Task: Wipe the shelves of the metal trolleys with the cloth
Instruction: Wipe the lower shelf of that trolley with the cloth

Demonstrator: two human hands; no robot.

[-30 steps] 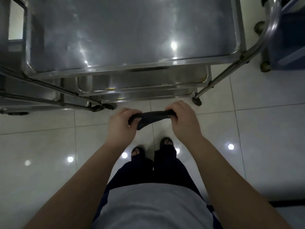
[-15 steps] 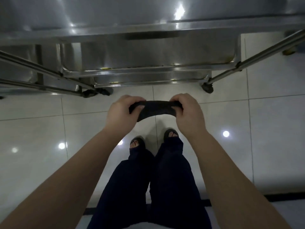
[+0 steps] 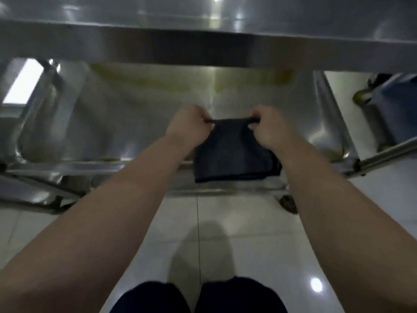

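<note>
A dark cloth [image 3: 230, 150] hangs spread out between my hands over the front rim of the trolley's middle shelf [image 3: 126, 114]. My left hand [image 3: 187, 126] pinches its upper left corner and my right hand [image 3: 267, 127] pinches its upper right corner. The steel shelf surface lies behind the cloth, with yellowish stains along its back edge. The top shelf's front rim [image 3: 203, 44] crosses the frame above. The picture is blurred by motion.
A second metal trolley's frame [image 3: 33, 184] stands at the left. A diagonal steel leg [image 3: 388, 154] and a blue cart with a caster [image 3: 392, 105] are at the right. A trolley wheel [image 3: 287, 203] rests on the glossy white tiled floor [image 3: 248, 245]. My dark trousers show at the bottom.
My view dropped low and close to the middle shelf. Both hands moved forward from above the floor to the shelf front, and the bunched cloth has unfolded to hang flat.
</note>
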